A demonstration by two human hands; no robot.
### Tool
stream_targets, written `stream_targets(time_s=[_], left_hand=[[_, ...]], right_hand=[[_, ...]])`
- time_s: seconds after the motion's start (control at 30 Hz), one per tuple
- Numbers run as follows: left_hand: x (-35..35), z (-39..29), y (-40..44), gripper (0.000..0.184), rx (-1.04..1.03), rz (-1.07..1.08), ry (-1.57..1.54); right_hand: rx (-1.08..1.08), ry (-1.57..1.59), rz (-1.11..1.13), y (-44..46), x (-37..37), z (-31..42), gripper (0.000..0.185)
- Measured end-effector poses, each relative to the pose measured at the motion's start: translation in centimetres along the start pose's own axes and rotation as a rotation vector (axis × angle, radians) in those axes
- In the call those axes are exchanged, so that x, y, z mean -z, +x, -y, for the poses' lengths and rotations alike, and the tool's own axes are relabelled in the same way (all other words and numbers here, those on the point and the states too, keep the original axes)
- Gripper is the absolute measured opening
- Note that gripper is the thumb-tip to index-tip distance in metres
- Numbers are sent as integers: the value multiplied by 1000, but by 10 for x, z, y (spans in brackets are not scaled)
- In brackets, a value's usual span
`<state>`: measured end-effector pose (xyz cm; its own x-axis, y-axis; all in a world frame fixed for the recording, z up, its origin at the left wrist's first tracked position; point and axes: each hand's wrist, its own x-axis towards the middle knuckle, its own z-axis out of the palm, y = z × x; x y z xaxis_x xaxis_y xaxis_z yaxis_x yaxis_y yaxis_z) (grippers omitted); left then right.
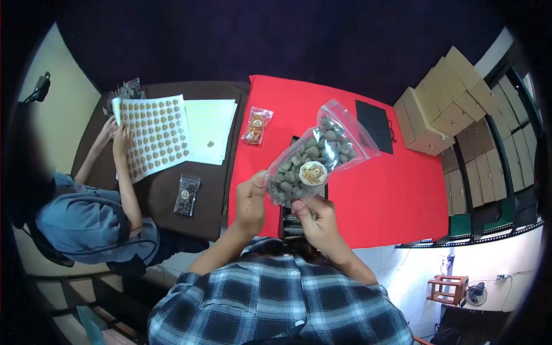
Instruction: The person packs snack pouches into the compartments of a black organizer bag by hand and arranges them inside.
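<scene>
Pouch of clear plastic (302, 154), packed with grey-brown, rounded lumps, is tilting toward two o'clock above the smooth red tablecloth (379, 201). Left hand (250, 201) is pinching its edge at eight o'clock, fingers curling nearly closed; right hand (319, 223) is gripping the bottom at six, thumb pressing the film, fingers bending behind. Danger's lurking here: both grips are bunching low, so the loaded top could be flopping over if that slick film starts sliding. Whether the seal is gaping, we're not able to tell; if so, a dip could be spilling lumps. Hard squeezing could be creasing the round cream-and-gold sticker (313, 173), too. Texture now: lumps are looking dull and knobbly, while glossy film is wrinkling, catching glare and flattening into a broad, straight-edged end.
</scene>
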<state>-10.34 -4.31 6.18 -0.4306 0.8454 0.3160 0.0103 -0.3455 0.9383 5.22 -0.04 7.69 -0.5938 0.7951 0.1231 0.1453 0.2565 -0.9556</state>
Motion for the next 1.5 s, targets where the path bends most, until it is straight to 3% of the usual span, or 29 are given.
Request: stream_targets(time_s=[0.03, 0.13, 0.17, 0.27, 0.33, 0.37, 0.5, 0.6, 0.63, 0.7, 0.73, 0.8, 0.83, 0.87, 0.93, 0.97, 1.03, 1.1, 1.27, 1.4, 1.43, 1.5], left_hand=[[0, 0, 0, 44, -36, -8, 16], [17, 21, 0, 39, -290, 61, 325], [17, 7, 8, 28, -485, 120, 511], [7, -1, 8, 16, -578, 320, 840], [-1, 6, 0, 15, -515, 418, 848], [0, 13, 0, 25, -522, 525, 852], [13, 12, 5, 41, -519, 657, 458], [42, 27, 0, 37, -491, 301, 158], [44, 32, 1, 39, -473, 200, 37], [49, 37, 6, 43, -432, 9, -203], [45, 35, 9, 46, -422, 11, -246], [20, 32, 12, 50, -373, 20, -335], [7, 26, 10, 49, -309, 25, -340], [-1, 42, 11, 54, -254, 115, -366], [-12, 46, 5, 62, -83, 78, -719], [-8, 44, 3, 84, -74, 70, -526], [-11, 25, 1, 89, -12, 148, -623], [-7, 29, 3, 96, 26, 261, -684], [-17, 13, -7, 99, 72, 238, -735], [-13, 39, -7, 84, 3, 157, -633], [-8, 45, -6, 80, -9, 126, -604], [3, 55, -13, 61, 101, 119, -459]], right_hand=[[91, -31, 35, 1, 3, -6, 33], [113, 297, -286, 0, -6, -89, 48], [-67, 746, -356, 1, -9, -44, 56], [-123, 1130, -453, 21, 13, 18, 53], [-30, 1053, -478, 23, 20, 9, 52], [17, 1013, -492, 23, 22, 4, 52], [316, 1053, -379, 22, 25, -5, 38], [515, 621, -288, 21, 29, -27, 36], [457, 354, -345, 17, 24, -21, 60], [364, 307, -212, 13, 12, -21, 65], [348, 403, -117, 14, 4, -27, 67], [427, 243, -118, 22, -17, -12, 68], [295, 220, -145, 19, -32, -2, 65], [398, 72, -139, 30, -40, -5, 61], [373, -49, -238, 38, -49, 2, 61], [380, -42, -289, 45, -48, 4, 62], [388, -26, -386, 56, -45, 6, 67], [467, -29, -324, 53, -55, 0, 72], [428, 32, -311, 60, -40, 1, 80], [444, -216, -263, 43, -52, -12, 81], [525, -244, -369, 44, -56, -23, 74], [504, -271, -413, 52, -47, -25, 73]])
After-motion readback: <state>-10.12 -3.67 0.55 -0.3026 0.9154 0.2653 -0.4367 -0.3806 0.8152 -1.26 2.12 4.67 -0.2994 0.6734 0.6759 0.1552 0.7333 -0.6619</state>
